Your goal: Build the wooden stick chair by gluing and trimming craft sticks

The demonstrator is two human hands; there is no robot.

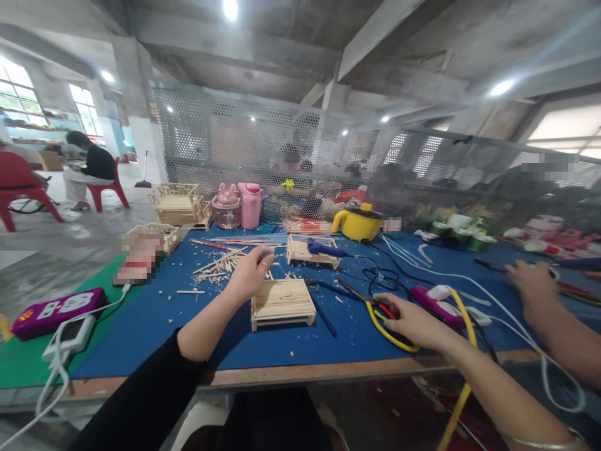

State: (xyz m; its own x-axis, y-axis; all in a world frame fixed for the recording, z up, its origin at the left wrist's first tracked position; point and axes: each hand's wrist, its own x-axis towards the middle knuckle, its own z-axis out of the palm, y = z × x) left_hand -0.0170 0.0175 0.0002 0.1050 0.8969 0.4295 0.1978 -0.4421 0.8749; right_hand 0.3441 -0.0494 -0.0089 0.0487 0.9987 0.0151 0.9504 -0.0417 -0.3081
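Hands well apart: right hand (406, 318) is gripping the scissors (370, 314), left hand (251, 274) is curled by the far-left corner of that little stick platform (284, 299) on the blue mat (197, 344). Can't tell if it's pinching anything.

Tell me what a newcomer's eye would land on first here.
Probably the bright yellow pot with a dark lid, at the back of the blue tabletop before the grey perforated screen. Next, the small rectangular platform of pale wooden sticks, front and centre, near the left hand. Then the yellow-handled metal scissors to its right, with the right hand at their handles.
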